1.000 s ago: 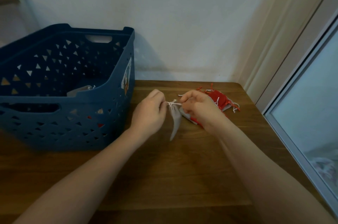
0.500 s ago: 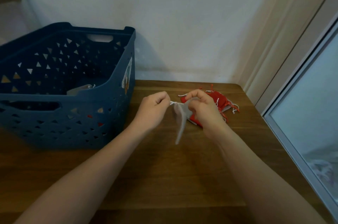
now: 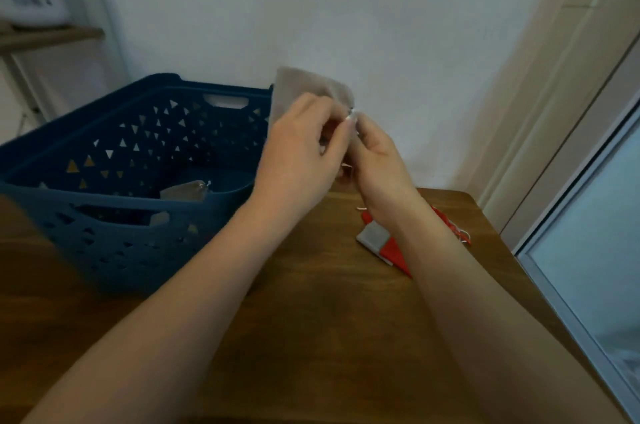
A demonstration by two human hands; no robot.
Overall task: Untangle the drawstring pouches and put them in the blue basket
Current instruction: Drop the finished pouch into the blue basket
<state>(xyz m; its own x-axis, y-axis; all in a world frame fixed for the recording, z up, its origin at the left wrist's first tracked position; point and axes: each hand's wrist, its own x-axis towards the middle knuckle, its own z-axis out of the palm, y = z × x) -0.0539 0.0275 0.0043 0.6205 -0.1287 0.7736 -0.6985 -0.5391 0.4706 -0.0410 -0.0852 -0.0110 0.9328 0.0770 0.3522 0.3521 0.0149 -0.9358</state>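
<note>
**Grey pouch lifted free of the pile**

The grey pouch (image 3: 311,91) is now up in the air beside the blue basket (image 3: 138,153), raised above the basket's far corner; a second ago it hung low over the counter (image 3: 311,319), just by the red pile. The left hand (image 3: 298,160) holds its cloth in curled fingers, and the right hand (image 3: 377,160) pinches at the white drawstring (image 3: 349,118) near the pouch's mouth, so both grips are closed on it. The remaining pouches (image 3: 384,243), red and grey, lie on the counter under the right forearm. One grey pouch (image 3: 183,191) already sits in the basket. By my judgement this one has come apart from the tangle and is nearly ready to drop in.
</note>
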